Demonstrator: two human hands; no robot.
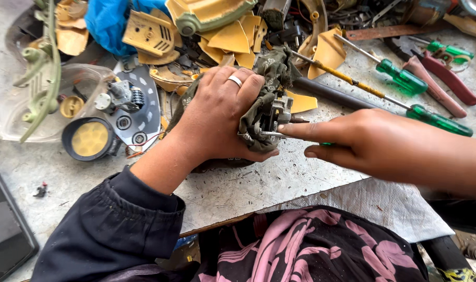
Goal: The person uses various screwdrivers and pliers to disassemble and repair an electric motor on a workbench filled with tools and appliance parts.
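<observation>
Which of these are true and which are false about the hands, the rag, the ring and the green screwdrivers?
1. The left hand wraps an olive-green cloth rag around a small grey metal part. True.
2. The left hand wears a silver ring. True.
3. The right hand lies flat and empty. False: it holds a thin tool with a green handle against the metal part.
4. Two green-handled screwdrivers lie on the table's left side. False: they lie on the right.

Left hand (219, 117), ring on finger, gripping small metal mechanism (273, 117) wrapped in olive rag (266, 70) against bench (238, 185). Right hand (363, 141) pressing green-handled screwdriver (279, 134) into mechanism. Two green screwdrivers (405, 78), red-handled pliers (441, 78), yellow plastic fragments (227, 39) lying behind.
</observation>
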